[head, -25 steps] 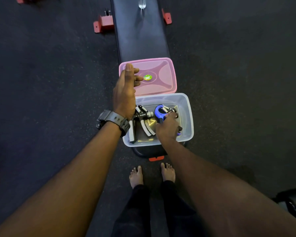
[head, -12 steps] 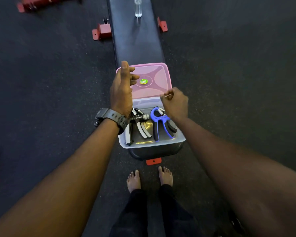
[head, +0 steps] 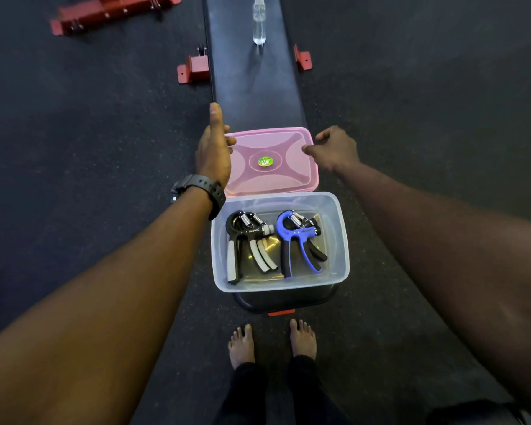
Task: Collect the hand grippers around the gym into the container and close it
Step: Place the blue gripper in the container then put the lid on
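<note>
Container loaded, lid off

Clear container on the bench holds black and blue hand grippers. Both hands, left and right, pinch the pink lid lying just behind it.

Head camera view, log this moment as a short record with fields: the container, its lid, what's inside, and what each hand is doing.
container: clear plastic tub, open, at the near end of the black bench
lid: pink lid, flat on the bench just beyond the container, not yet on it
contents: black hand gripper on the left, blue hand gripper on the right, side by side
left hand: at the lid's left edge, fingers extended
right hand: at the lid's right edge, fingers curled
other: clear bottle upright farther along the bench
</note>
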`<control>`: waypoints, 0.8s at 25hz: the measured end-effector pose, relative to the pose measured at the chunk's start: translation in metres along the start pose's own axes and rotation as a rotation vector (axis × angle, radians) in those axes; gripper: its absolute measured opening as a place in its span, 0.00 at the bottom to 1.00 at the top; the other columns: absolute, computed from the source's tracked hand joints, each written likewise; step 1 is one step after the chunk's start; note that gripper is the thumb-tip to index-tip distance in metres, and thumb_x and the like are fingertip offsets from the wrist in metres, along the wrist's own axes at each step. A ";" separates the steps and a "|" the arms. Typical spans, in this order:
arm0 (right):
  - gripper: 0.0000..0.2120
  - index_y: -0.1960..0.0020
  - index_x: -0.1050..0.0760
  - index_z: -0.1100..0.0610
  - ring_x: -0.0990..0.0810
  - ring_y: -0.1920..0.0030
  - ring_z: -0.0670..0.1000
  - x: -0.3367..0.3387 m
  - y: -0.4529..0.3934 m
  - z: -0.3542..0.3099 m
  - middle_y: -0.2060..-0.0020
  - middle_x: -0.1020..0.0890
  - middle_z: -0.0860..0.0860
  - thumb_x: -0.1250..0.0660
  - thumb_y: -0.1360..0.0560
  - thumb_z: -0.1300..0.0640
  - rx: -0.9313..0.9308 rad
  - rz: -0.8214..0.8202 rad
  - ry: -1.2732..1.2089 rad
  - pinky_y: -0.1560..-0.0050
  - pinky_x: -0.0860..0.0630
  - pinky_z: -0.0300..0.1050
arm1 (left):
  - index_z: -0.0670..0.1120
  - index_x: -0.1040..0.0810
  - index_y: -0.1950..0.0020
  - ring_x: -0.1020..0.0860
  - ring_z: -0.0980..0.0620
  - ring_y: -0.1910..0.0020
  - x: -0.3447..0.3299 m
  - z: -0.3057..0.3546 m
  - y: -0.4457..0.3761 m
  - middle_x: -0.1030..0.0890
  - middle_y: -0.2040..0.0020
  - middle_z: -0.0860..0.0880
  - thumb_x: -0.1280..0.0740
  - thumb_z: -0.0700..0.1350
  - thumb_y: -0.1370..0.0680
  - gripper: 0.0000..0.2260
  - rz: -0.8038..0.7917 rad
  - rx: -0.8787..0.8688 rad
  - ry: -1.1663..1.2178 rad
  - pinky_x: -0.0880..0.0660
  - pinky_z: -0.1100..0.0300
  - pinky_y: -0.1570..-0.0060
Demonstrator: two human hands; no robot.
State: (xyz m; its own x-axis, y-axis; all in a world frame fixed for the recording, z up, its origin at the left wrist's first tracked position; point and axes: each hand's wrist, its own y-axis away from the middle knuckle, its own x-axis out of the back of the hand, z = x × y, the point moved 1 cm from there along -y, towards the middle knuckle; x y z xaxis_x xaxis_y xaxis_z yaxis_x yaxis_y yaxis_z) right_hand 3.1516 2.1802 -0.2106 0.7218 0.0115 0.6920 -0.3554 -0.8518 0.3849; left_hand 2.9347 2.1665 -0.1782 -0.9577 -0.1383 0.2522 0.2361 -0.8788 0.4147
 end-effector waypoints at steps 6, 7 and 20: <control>0.27 0.33 0.26 0.60 0.20 0.35 0.60 -0.042 -0.049 0.029 0.35 0.19 0.58 0.24 0.26 0.50 -0.074 -0.061 0.044 0.36 0.23 0.52 | 0.45 0.21 0.36 0.23 0.43 0.35 -0.020 -0.036 -0.059 0.21 0.33 0.45 0.56 0.79 0.33 0.47 -0.006 0.121 -0.140 0.30 0.41 0.30; 0.28 0.32 0.27 0.61 0.20 0.35 0.61 -0.047 -0.056 0.032 0.34 0.20 0.59 0.24 0.26 0.49 -0.094 -0.069 0.049 0.36 0.22 0.54 | 0.46 0.21 0.34 0.22 0.42 0.35 -0.022 -0.041 -0.068 0.21 0.33 0.44 0.56 0.78 0.31 0.46 -0.002 0.141 -0.172 0.29 0.41 0.30; 0.25 0.32 0.24 0.66 0.19 0.36 0.63 -0.060 -0.074 0.043 0.35 0.19 0.62 0.25 0.25 0.54 -0.122 -0.129 0.126 0.37 0.21 0.56 | 0.48 0.26 0.28 0.24 0.38 0.33 -0.029 -0.086 -0.117 0.24 0.29 0.42 0.52 0.82 0.46 0.57 -0.031 0.280 -0.159 0.30 0.40 0.29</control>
State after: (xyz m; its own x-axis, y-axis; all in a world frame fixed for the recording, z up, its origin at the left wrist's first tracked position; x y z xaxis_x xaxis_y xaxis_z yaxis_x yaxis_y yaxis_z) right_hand 3.1599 2.2199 -0.3067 0.6882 0.1881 0.7007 -0.3398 -0.7697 0.5404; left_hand 2.9209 2.2337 -0.3096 -0.9328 -0.0209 0.3597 0.2641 -0.7188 0.6431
